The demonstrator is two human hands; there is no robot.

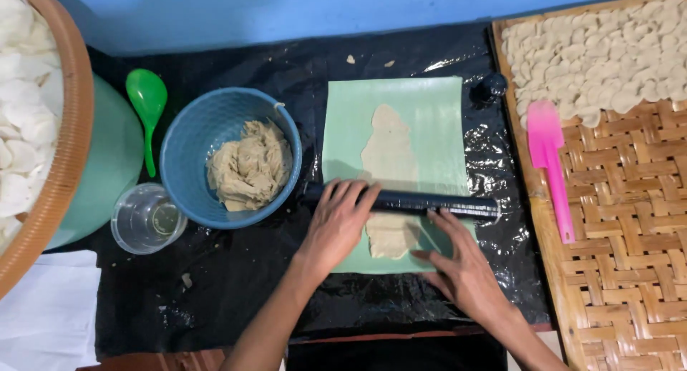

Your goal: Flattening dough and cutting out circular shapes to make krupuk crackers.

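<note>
Two flat, spread hands, left hand (336, 224), right hand (461, 267), on black rolling pin (401, 201), dough strip (390, 178), green sheet (436, 120)

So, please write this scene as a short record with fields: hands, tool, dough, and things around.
left hand: flat on the roller, fingers spread
right hand: fingertips on the roller's right part
roller: dark, lies across the dough
dough: long flat strip on the green sheet
bowl: blue, holds a dough lump, left of the sheet
cup: clear, beside the bowl
spoon: green
spatula: pink, on the woven tray
</note>
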